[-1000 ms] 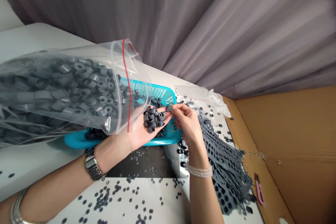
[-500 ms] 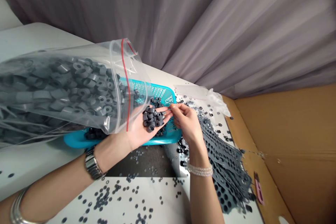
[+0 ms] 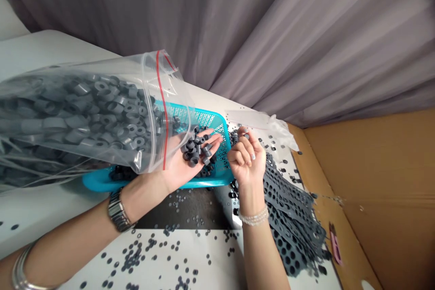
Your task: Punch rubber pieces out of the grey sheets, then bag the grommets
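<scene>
My left hand [image 3: 178, 165] lies palm up over the turquoise basket [image 3: 200, 184], with a loose pile of dark grey rings [image 3: 193, 149] on the palm and fingers. Its fingers are stretched out beneath them. Just right of the basket's rim, my right hand [image 3: 247, 156] is turned with its curled fingers towards me. A small dark grey piece [image 3: 246, 136] shows at its thumb and index fingertip; its exact shape is unclear. More rings lie in the basket, partly hidden by my left hand. A clear zip bag [image 3: 156, 68] full of similar rings rests across the basket's left side.
Perforated dark grey sheets [image 3: 292, 213] lie at the right, near pink-handled snips [image 3: 335, 244] on cardboard [image 3: 374, 181]. Small dark discs [image 3: 132, 256] are scattered over the white table [image 3: 84, 258]. Crumpled clear plastic [image 3: 282, 131] sits by the grey curtain [image 3: 204, 22].
My right hand has drawn away from my left fingertips to the right and turned over, fingers curled. The rings on my left palm have shifted and spread a little.
</scene>
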